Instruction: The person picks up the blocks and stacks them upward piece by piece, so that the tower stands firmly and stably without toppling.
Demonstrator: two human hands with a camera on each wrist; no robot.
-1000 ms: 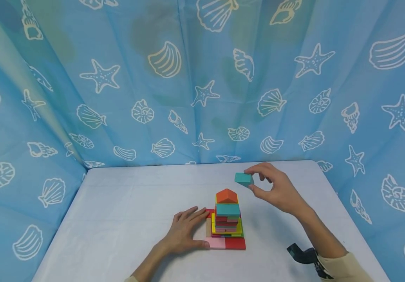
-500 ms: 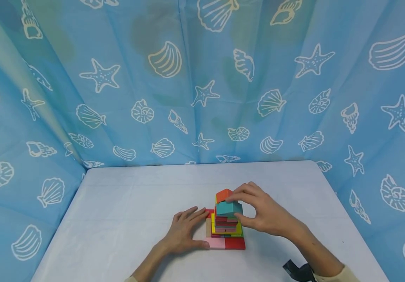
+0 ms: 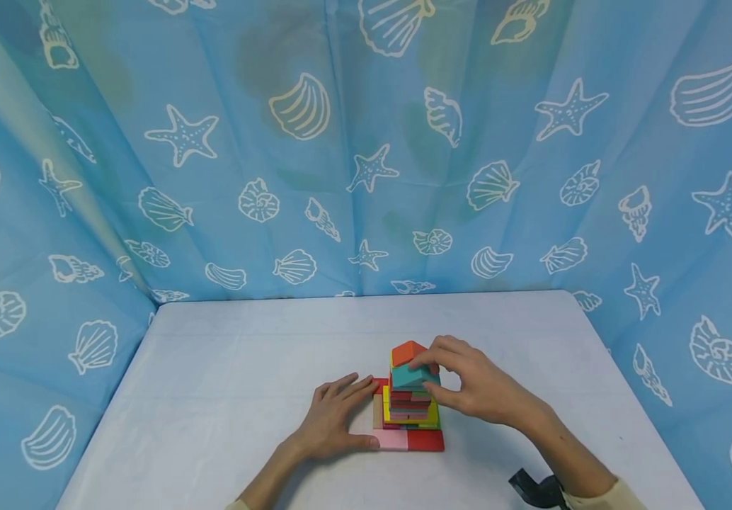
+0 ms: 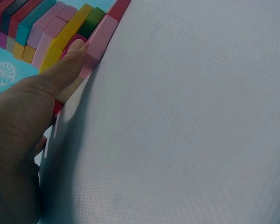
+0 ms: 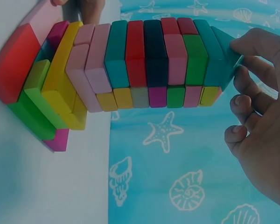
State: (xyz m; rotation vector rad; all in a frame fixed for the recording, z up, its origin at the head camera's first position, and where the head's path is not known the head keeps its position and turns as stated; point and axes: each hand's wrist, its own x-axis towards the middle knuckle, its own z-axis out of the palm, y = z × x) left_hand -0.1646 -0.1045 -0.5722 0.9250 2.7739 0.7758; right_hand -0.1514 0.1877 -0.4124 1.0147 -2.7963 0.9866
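A tall stack of coloured wooden blocks (image 5: 135,53) stands on a wider base of flat blocks (image 3: 426,440). On top of its near side sits a teal triangular block (image 3: 407,376), which my right hand (image 3: 483,386) pinches between thumb and fingers. In the right wrist view that block meets the flat teal block (image 5: 210,51) below it. Just behind it an orange triangular block (image 3: 407,352) tops the far side, partly covered by my fingers. My left hand (image 3: 334,421) rests spread at the base's left side, its thumb against the pink block (image 4: 99,44).
White cloth covers the table (image 3: 226,397). A blue curtain (image 3: 315,177) with shell and starfish prints hangs behind it and along both sides. Near my right wrist a black strap-like piece (image 3: 534,489) hangs over the table.
My right hand has carried the teal triangular block left and down from the air onto the top of the stack. In the last half second it has barely moved. My left hand stays put.
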